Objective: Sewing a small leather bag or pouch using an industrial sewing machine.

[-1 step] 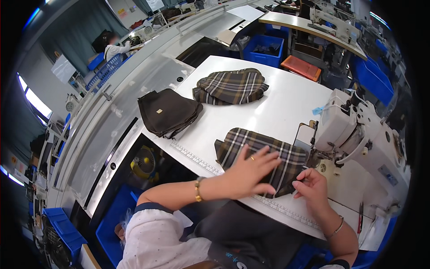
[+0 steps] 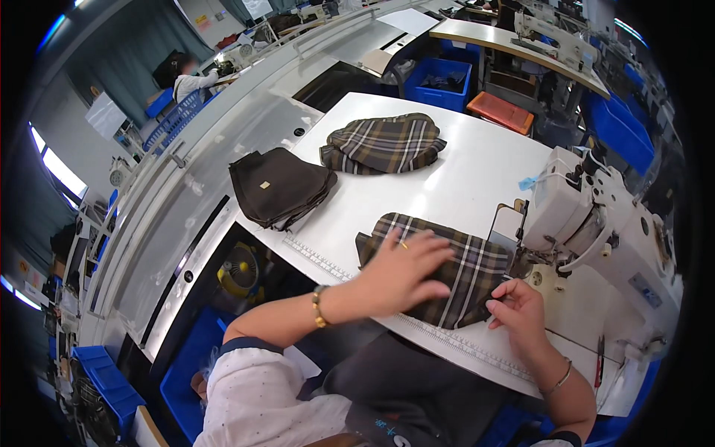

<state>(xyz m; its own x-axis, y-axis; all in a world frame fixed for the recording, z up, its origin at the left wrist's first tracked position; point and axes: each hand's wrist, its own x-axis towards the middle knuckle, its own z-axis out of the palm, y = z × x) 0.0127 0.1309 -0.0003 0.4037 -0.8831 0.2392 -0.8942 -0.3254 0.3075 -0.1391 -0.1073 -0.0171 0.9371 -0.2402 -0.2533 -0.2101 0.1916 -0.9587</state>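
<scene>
A plaid fabric piece [image 2: 477, 272] in brown, black and white lies on the white table beside the sewing machine [image 2: 588, 216]. Across its left part my left hand [image 2: 408, 270] rests flat, fingers stretched and palm down. My right hand [image 2: 518, 307] pinches the plaid piece's near right corner between thumb and fingertips, close to the machine's needle area. Farther back lies a stack of plaid pieces [image 2: 383, 145]. To its left sits a stack of dark brown fabric pieces [image 2: 283, 186] with a small pale tag on top.
A ruler strip [image 2: 447, 343] runs along the table's near edge. Red-handled snips [image 2: 599, 361] lie at the right. Blue bins [image 2: 439, 82] and an orange-red tray [image 2: 500, 113] stand beyond the table. A co-worker [image 2: 192, 78] sits far left.
My left hand has slid left over the plaid fabric, uncovering more of its middle. My right hand stays at the corner, and the fabric has hardly moved.
</scene>
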